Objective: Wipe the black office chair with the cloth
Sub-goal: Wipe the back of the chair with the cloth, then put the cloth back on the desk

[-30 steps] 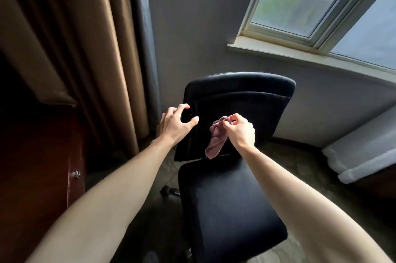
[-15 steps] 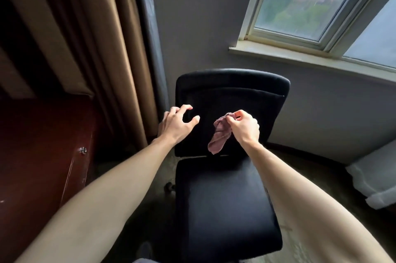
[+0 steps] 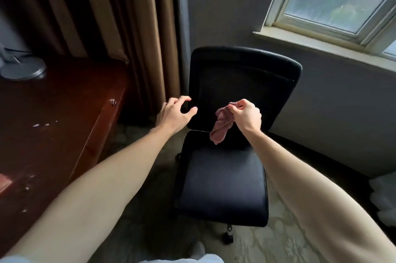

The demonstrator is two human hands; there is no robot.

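Curtain at L; R hand pinches cloth before black chair backrest.

Your right hand pinches a pink cloth before the black office chair; your left hand hovers, loosely curled, beside its backrest.

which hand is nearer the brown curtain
Left. The left hand hovers beside the curtain at the left edge of the chair; the right hand, pinching the cloth, is farther right, in front of the backrest.

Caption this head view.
Right hand pinches a crumpled pink cloth over the black office chair; left hand hovers at its backrest edge.
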